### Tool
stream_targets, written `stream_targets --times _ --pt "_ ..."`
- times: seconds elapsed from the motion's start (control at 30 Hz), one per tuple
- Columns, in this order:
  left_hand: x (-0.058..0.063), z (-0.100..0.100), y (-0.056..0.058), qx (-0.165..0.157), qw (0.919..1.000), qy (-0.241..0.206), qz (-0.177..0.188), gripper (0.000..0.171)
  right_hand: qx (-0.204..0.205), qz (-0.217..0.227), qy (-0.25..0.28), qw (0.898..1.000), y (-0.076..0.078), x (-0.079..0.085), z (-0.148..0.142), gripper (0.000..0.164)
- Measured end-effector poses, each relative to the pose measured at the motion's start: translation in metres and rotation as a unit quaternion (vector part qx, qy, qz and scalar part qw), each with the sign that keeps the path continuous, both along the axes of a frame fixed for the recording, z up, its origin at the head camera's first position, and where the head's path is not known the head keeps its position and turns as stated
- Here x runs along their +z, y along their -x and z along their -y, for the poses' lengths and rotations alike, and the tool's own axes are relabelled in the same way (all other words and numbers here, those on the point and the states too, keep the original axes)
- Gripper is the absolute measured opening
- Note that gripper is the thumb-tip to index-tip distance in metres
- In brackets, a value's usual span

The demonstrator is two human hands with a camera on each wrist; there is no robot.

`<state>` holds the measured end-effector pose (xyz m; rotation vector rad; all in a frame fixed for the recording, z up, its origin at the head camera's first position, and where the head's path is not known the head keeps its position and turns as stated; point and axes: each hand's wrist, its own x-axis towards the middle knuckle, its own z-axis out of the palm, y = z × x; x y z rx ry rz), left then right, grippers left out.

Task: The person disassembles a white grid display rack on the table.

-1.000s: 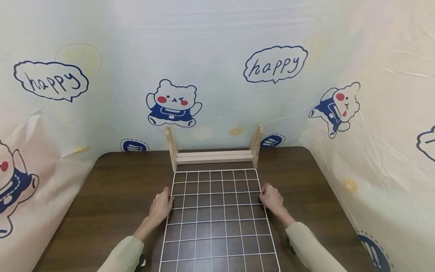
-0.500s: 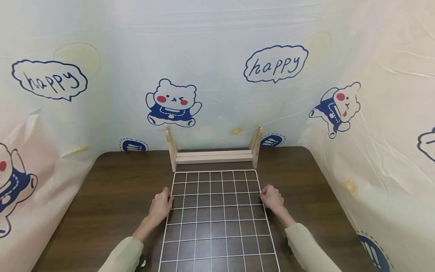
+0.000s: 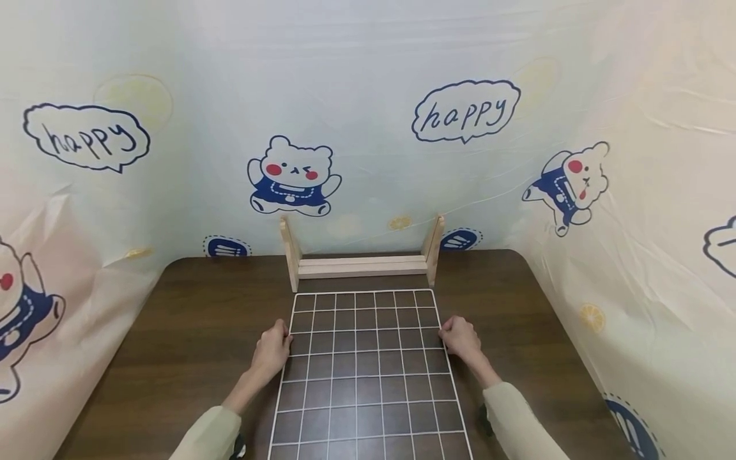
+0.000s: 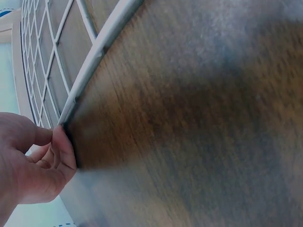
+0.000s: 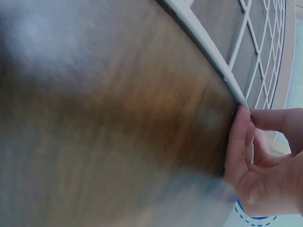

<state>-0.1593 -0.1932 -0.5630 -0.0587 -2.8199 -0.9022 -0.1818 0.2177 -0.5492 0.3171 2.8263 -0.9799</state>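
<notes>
A white wire grid panel point(image 3: 356, 351) lies along the middle of the table, its near end cut off by the bottom of the head view. My left hand point(image 3: 271, 350) pinches its left edge wire between thumb and curled fingers. On the opposite side my right hand point(image 3: 462, 338) pinches the right edge wire in the same manner. Both wrist views show the thumb and fingertips meeting at the edge rod point(image 4: 90, 66). Just beyond the panel's far edge stands a pale wooden rack point(image 3: 362, 266) with two upright side boards and a crossbar between them.
The dark brown wooden table point(image 3: 190, 319) has rounded far corners. A printed cloth point(image 3: 368, 96) with cartoon bears and "happy" bubbles hangs behind the table and along both sides.
Both hands keep their pinch on the grid panel. The panel's far edge sits very slightly nearer to me, a little farther from the rack.
</notes>
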Motion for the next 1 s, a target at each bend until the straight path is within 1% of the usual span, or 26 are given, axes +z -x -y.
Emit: stream_targets --times 0.17,0.37,0.53,0.67,0.73,0.8,0.9,0.93,1.0 --pt "-0.002 -0.001 -0.001 0.011 0.9999 -0.010 0.000 0.018 -0.011 -0.019 0.016 1.000 -0.002 -0.003 0.000 0.006" --pt "0.001 0.002 -0.007 0.022 0.9995 -0.019 0.014 0.018 -0.020 -0.028 0.027 0.999 -0.003 -0.011 0.003 0.009" --pt "0.001 0.002 -0.010 0.024 0.9986 -0.045 0.015 0.019 -0.026 -0.039 0.027 0.999 -0.003 -0.009 0.004 0.011" --pt "0.002 0.002 -0.011 0.025 0.9975 -0.066 0.008 0.020 -0.026 -0.064 0.036 0.997 -0.005 -0.011 0.004 0.010" --pt "0.003 0.002 -0.013 0.033 0.9967 -0.073 0.010 0.018 -0.021 -0.082 0.051 0.995 -0.007 -0.014 0.004 0.009" --pt "0.003 0.004 -0.016 0.050 0.9952 -0.081 0.022 0.014 -0.012 -0.103 0.070 0.992 -0.011 -0.017 0.005 0.007" --pt "0.005 0.007 -0.022 0.079 0.9907 -0.098 0.053 0.009 0.007 -0.130 0.088 0.987 -0.019 -0.021 0.007 0.005" --pt "0.006 0.008 -0.024 0.084 0.9890 -0.103 0.064 0.010 0.014 -0.136 0.091 0.986 -0.022 -0.020 0.008 0.005" --pt "0.008 0.009 -0.028 0.082 0.9870 -0.110 0.082 0.011 0.030 -0.145 0.082 0.986 -0.027 -0.019 0.010 0.006"
